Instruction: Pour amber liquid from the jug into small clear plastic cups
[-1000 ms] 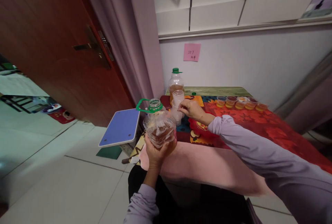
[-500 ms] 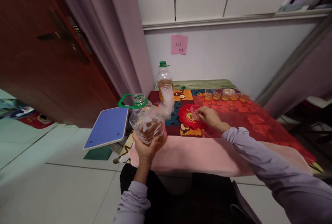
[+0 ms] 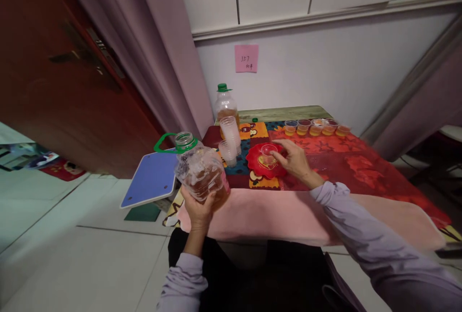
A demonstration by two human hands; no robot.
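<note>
Left hand (image 3: 197,210) wraps low round the jug (image 3: 200,170), bearing its weight; right hand (image 3: 296,162), fingers parted, grips nothing visibly beside the cup (image 3: 269,152) at jug's three o'clock, red dish (image 3: 254,160) beneath likely catching drips.

Looks like clear, ridged, shiny plastic on the near jug (image 3: 200,170), thin translucent plastic on the stacked cups (image 3: 230,134). Appears glossy on the red plate (image 3: 255,163), soft and matt on the pink cloth (image 3: 270,215).

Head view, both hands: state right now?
Left hand: closed, holding the green-handled jug.
Right hand: open, by the clear cup on the red plate; contact unclear.
</note>
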